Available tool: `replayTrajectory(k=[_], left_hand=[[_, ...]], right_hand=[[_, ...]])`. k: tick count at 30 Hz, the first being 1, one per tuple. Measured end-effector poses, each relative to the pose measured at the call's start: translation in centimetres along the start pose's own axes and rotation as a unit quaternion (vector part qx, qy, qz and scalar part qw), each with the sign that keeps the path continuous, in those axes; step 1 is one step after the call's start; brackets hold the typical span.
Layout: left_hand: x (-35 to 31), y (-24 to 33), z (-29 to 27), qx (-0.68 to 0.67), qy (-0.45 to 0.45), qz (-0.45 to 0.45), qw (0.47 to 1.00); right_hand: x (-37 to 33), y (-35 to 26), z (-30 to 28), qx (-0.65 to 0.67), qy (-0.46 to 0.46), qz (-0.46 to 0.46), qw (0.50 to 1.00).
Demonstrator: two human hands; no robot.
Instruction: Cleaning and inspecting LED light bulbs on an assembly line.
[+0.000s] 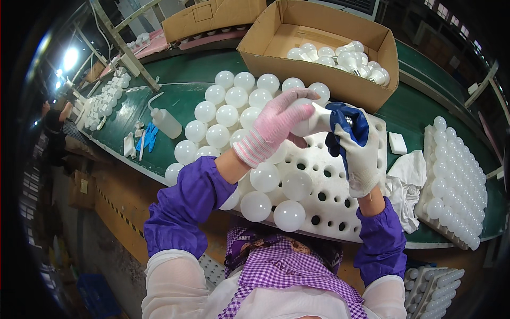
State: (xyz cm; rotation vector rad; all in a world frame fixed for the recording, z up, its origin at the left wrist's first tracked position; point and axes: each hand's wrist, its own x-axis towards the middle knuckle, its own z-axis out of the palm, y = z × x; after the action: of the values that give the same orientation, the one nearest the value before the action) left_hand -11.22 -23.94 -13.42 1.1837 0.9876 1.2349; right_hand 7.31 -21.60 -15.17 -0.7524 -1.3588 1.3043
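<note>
A white light bulb (pixel 320 121) is held sideways between my two hands, above a white foam tray (pixel 340 199) with round holes. My left hand (pixel 273 121), in a pink-and-white glove, is closed round its globe end. My right hand (pixel 357 146), in a white glove with blue-coated fingers, grips the other end, where a bit of the metal base shows between the fingers. Rows of white bulb globes (pixel 227 115) stand in the tray's left part. Empty holes show in its right part, below my right hand.
Behind the tray stands a cardboard box (pixel 319 69) with several bulbs. On the right are a white cloth (pixel 408 183), a small white block (pixel 396 143) and another tray packed with bulbs (pixel 457 178). A squeeze bottle (pixel 167 123) and blue glove (pixel 151 136) lie left on the green table.
</note>
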Motion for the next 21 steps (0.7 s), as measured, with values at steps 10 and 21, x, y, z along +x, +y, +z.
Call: replayTrajectory(k=[10, 21], left_hand=[[-0.3, -0.2, -0.9, 0.139, 0.005, 0.060, 0.988], [-18.1, 3.9, -6.9, 0.442, 0.062, 0.329, 0.832]], right_hand=[[0.5, 0.3, 0.8, -0.058, 0.028, 0.010, 0.998], [-11.8, -3.1, 14.1, 0.055, -0.002, 0.064, 0.996]])
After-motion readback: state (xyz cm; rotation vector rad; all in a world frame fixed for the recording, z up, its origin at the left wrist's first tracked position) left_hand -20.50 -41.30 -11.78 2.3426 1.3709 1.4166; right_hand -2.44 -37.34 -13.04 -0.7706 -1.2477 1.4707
